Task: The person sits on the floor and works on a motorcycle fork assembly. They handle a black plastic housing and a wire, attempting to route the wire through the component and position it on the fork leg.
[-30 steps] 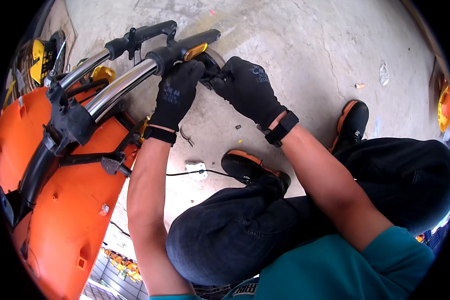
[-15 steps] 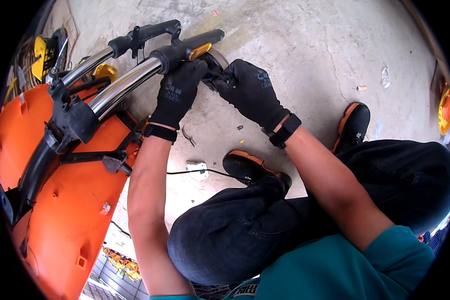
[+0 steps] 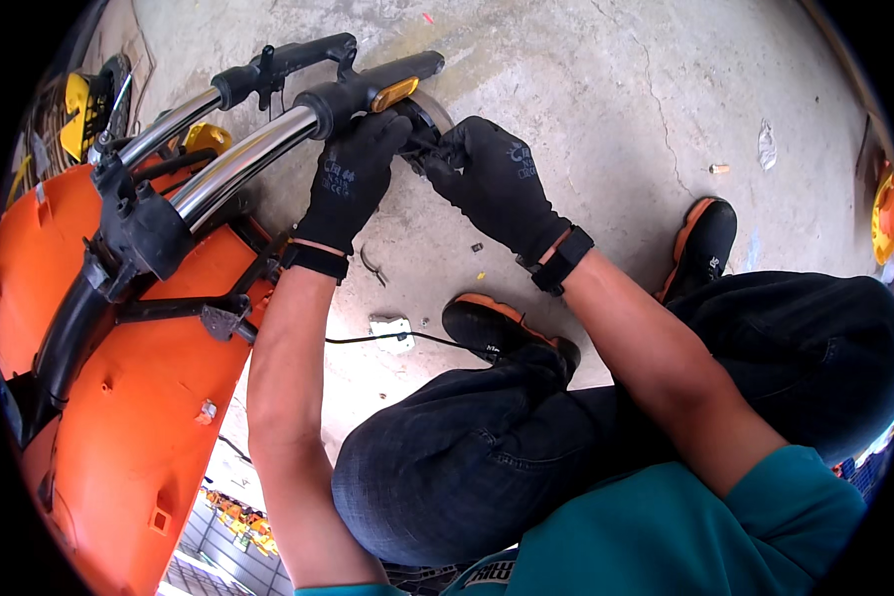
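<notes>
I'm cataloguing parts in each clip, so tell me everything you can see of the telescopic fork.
The telescopic fork has two shiny, chrome-like tubes, black legs and a black clamp near the orange panel. An amber reflector sits on the nearer leg. The fork slants from the clamp toward the upper right, with no wheel between its legs. The gloved left hand is at the nearer leg; its exact grip is hidden.
</notes>
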Motion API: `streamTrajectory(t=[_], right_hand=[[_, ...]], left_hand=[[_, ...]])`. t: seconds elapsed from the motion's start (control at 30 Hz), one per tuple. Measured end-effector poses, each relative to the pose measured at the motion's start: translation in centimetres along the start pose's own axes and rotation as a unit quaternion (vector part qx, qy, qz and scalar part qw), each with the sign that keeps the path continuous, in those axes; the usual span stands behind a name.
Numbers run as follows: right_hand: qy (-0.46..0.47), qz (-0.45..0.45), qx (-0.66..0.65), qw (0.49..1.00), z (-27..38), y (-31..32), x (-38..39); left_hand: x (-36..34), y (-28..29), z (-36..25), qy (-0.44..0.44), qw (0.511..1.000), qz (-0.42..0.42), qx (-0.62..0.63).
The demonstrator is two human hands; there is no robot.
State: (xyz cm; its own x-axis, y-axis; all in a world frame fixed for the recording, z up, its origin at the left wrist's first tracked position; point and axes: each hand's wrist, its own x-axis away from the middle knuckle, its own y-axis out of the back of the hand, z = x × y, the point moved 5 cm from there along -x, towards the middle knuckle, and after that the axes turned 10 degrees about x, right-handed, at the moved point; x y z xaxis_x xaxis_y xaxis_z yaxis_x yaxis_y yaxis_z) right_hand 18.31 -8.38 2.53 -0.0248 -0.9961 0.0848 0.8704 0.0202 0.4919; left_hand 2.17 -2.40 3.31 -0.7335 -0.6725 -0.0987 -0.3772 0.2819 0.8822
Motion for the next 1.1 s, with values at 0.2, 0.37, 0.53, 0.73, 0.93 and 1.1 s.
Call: streamTrajectory(t=[0.2, 0.37, 0.53, 0.73, 0.93, 1.1], right_hand=[[0.024, -0.015, 0.014, 1.000, 0.5, 0.3, 0.2], [0.028, -0.016, 0.007, 0.999, 0.3, 0.1, 0.4], [0.012, -0.006, -0.009, 1.000, 0.2, 0.3, 0.5], [0.013, -0.003, -0.014, 1.000, -0.3, 0.4, 0.4], [0.016, -0.002, -0.014, 1.000, -0.3, 0.8, 0.4], [0.008, 0.012, -0.015, 1.000, -0.3, 0.6, 0.3]], left_hand=[[-0.4, 0.2, -0.4, -0.036, 0.999, 0.003, -0.021], [-0.9, 0.2, -1.4, -0.031, 0.995, 0.048, -0.083], [-1.3, 0.5, -1.9, -0.051, 0.997, 0.024, -0.052], [-1.8, 0.7, -1.2, 0.002, 0.997, 0.041, 0.066], [-1.8, 1.1, -1.2, 0.007, 0.985, 0.036, 0.166], [-1.7, 1.2, -0.7, 0.075, 0.961, 0.060, 0.260]])
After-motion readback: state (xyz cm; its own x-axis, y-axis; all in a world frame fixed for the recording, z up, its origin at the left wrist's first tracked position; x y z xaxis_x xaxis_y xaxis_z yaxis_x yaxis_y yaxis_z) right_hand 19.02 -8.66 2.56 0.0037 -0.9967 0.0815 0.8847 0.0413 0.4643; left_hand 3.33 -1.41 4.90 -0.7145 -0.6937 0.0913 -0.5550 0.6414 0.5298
